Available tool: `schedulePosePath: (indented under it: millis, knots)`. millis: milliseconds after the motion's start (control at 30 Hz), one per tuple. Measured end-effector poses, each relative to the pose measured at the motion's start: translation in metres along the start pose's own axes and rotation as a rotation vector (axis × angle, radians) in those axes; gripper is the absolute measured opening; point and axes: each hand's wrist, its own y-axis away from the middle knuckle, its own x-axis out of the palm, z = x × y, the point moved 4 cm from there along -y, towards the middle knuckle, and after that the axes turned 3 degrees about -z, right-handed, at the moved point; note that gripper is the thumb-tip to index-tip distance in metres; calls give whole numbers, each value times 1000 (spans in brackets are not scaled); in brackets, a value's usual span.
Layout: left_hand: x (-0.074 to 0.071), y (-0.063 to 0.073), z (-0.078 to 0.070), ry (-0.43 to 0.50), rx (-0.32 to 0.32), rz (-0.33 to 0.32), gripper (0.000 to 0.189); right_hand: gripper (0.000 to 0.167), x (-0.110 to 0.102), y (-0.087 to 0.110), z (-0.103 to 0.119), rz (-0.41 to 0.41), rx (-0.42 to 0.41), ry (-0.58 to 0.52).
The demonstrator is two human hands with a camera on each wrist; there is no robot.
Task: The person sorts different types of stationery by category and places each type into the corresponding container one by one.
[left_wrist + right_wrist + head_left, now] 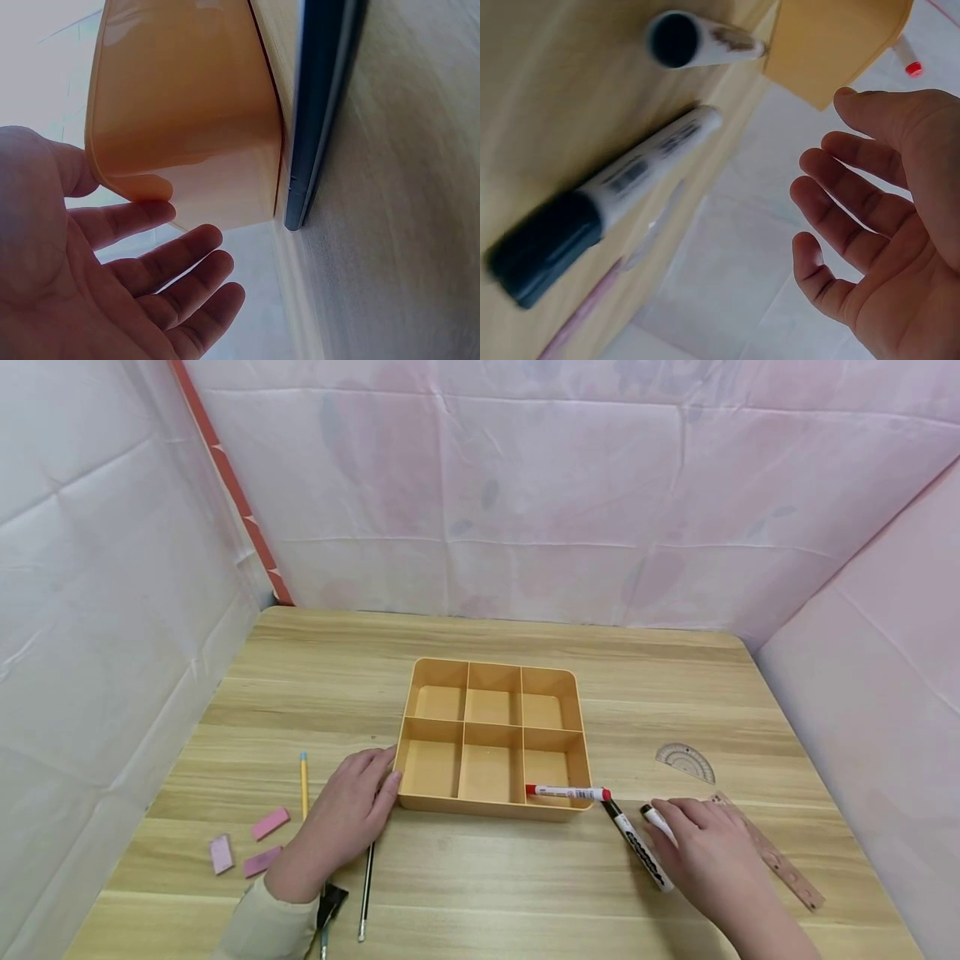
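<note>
My left hand (352, 797) rests against the left wall of a tan six-compartment organizer box (491, 810). In the left wrist view its thumb meets the rim and the index fingertip touches the outer wall, with the other fingers loose. My right hand (708, 847) hovers over the table with fingers relaxed and nothing in them, as the right wrist view shows. Beneath and beside it lie two black-capped white markers, one marker (637, 847) plain to see, the other marker (660, 824) partly covered by the hand. A red-capped marker (566, 792) leans across the front right compartment, one end over the rim.
Right of the hand lie a clear protractor (686, 762) and a pinkish ruler (780, 860). On the left are pink erasers (270, 823), a yellow pencil (303, 781), a black pencil (367, 889) and a dark object (332, 904) partly behind the sleeve. Fabric-covered walls (562, 527) surround the table.
</note>
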Motion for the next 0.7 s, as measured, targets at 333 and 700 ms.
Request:
schedulePosePath:
  millis: [333,700]
  knots:
    - [0,-1,2,3,-16,13,43,81,1,23,-14,-1,41,3]
    - [1,-1,3,7,-16,16,44,69,1,46,-28,68,68,0]
